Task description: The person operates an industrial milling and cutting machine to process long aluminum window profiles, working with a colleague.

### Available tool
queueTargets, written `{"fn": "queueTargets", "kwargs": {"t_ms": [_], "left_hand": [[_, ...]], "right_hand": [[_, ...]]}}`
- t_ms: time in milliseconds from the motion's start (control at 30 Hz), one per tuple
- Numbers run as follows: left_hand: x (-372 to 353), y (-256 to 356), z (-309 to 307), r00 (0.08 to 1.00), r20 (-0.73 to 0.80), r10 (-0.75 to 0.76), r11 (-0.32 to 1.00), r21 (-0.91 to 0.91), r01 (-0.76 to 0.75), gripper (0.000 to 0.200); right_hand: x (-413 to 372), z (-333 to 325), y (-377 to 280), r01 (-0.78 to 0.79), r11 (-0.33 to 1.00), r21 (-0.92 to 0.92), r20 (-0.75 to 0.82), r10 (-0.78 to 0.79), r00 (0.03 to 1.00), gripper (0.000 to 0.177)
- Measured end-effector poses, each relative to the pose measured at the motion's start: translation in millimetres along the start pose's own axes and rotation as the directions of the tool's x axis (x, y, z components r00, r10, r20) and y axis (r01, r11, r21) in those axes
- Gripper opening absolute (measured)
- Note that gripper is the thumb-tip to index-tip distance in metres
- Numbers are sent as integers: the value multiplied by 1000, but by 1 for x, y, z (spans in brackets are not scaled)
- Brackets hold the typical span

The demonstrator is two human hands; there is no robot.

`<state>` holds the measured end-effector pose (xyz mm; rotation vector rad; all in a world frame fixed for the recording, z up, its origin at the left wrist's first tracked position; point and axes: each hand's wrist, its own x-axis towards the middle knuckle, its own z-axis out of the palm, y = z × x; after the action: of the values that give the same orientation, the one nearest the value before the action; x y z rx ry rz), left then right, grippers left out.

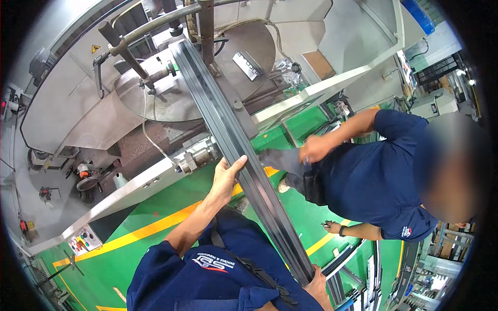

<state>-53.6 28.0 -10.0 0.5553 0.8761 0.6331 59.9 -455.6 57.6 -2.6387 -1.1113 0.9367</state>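
The profile (233,129) is a long, dark grey metal length with grooves down its face. It runs from the machine (155,98) down past the person's chest, and it looks stiff, fairly light, smooth-sided and unwieldy, so I'd grip its edges at two well-spaced spots. The left hand (224,181) is closed on its side edge with the thumb laid over the top, while the right hand (317,284) sits at the near end, its fingers too cut off to judge; a co-worker (373,181) bends just beside it.
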Motion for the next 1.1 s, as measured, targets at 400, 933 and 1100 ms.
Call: {"fn": "queueTargets", "kwargs": {"t_ms": [400, 933, 1100], "left_hand": [[-8, 14, 25, 925, 372, 83, 928, -368, 65, 85], [-50, 17, 45, 998, -61, 11, 961, -276, -28, 26], [-37, -2, 52, 950, -294, 103, 983, -114, -142, 62]], "right_hand": [[-63, -17, 53, -31, 997, -73, 142, 41, 989, 103], [24, -84, 68, 453, 878, -154, 263, -405, 876, 50], [326, -153, -75, 865, 437, 247, 691, -705, 159, 41]]}}
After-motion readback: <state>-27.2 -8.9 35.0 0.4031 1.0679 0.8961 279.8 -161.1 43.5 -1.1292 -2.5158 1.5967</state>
